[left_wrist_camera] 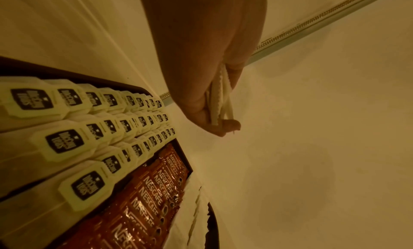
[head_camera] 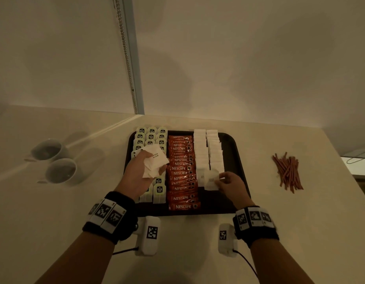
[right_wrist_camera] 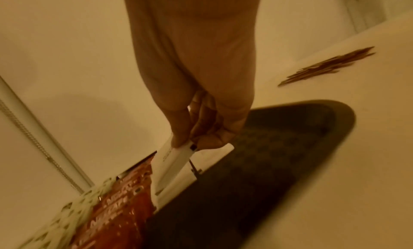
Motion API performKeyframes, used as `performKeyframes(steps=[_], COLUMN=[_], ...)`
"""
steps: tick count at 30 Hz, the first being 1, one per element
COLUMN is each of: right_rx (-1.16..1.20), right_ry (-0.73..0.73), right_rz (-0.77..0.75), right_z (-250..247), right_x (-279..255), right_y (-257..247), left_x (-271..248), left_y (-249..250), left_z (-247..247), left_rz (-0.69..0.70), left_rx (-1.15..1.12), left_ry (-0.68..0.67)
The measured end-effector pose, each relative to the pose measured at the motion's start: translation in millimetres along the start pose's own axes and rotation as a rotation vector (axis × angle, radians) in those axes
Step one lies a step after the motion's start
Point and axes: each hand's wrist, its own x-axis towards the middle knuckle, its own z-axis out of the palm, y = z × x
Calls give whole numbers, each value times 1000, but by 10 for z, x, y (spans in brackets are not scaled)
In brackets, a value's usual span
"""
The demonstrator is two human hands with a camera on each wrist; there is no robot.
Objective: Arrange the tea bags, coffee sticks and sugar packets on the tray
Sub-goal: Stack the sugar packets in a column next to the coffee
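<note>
Two cups [head_camera: 54, 160] stand at the far left of the counter [head_camera: 198, 253], well apart from the tray [head_camera: 235, 152].

On the tray, the tea bags [head_camera: 151, 138] fill the left side in three columns. My left hand [head_camera: 139, 171] hovers over them, palm up, fingers curled round a loose bunch of sugar packets [head_camera: 155, 162]; the left wrist view shows the bunch edge-on, pinched between thumb and fingers [left_wrist_camera: 201, 109].

Just right of the tea bags, the coffee sticks [head_camera: 182, 171] lie in one overlapping column down the middle of the tray.

Right of those, more sugar [head_camera: 207, 152] stands in two white rows. My right hand [head_camera: 230, 184] is at the near end of the right row, thumb and fingertips [right_wrist_camera: 178, 139] pinching one packet [head_camera: 211, 180] by its edge. In the right wrist view that packet touches the row's end. Bare tray lies right of my hand.

Far right on the counter lies a loose heap of stirrers [head_camera: 288, 173], well apart from the tray.
</note>
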Motion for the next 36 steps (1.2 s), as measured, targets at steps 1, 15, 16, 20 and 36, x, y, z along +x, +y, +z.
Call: performKeyframes(steps=[1,15,16,20,36], right_rx=[-14,-187,-208,-231,379], right_ry=[-6,137,137,171,-283], right_rz=[26,-26,-35,-140,-377], right_z=[34,333,343,340,421], right_x=[15,38,30,-31,-327], right_y=[60,85,80,-85,-1248], left_x=[3,-23,-22,1,139], left_y=[-3,-30,-34,-63,-107], left_z=[-2,-14,2,33,37], left_rz=[1,-1,3,18,258], left_rx=[4,-9,-3,35,445], left_ry=[6,-22,-2,73,7])
